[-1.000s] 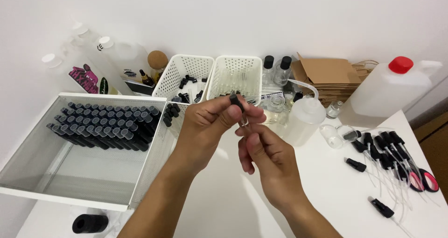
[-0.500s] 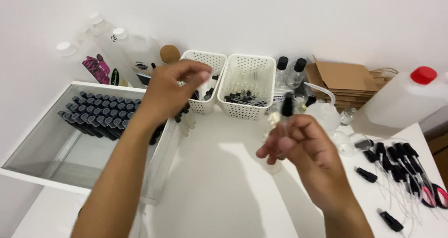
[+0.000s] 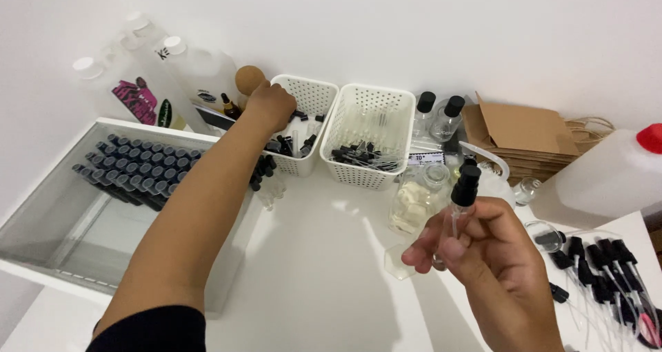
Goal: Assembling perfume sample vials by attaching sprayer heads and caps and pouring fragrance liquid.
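Over the white counter [image 3: 324,276], right hand [image 3: 493,269] is raised w/ a small clear spray vial [image 3: 455,217] pinched between thumb and fingertips [image 3: 452,247]. Vial's long axis runs near vertical, tipped slightly right at the top; black spray cap [image 3: 466,184] points up and away from the person, base down inside the grip. Fingers closed narrow round the lower half of the glass.

Left hand [image 3: 270,107] is far off to the other side, reaching into the left white basket [image 3: 303,121], which holds black caps and pump parts. Hand curled over the contents, knuckles up; can't tell if it's got hold of anything, fingertips hidden inside. Dark sleeve at the bottom edge of the view.

Just beside that basket, to its right, sits a second white basket [image 3: 369,135] w/ clear tubes and black bits at the bottom. Left of both, a clear tray [image 3: 62,221] w/ rows of black-capped vials [image 3: 131,169] lying packed together at its far end. Behind the baskets: white plastic bottles [image 3: 193,66], a cork-topped bottle, two dark-capped glass bottles [image 3: 438,114]. Near the raised vial, a glass jar of pale liquid [image 3: 414,204]. Far right: big white jug w/ red cap [image 3: 607,176], brown paper bags [image 3: 524,135], and a spread of black pump sprayers [image 3: 607,276] w/ thin tubes lying on the counter.
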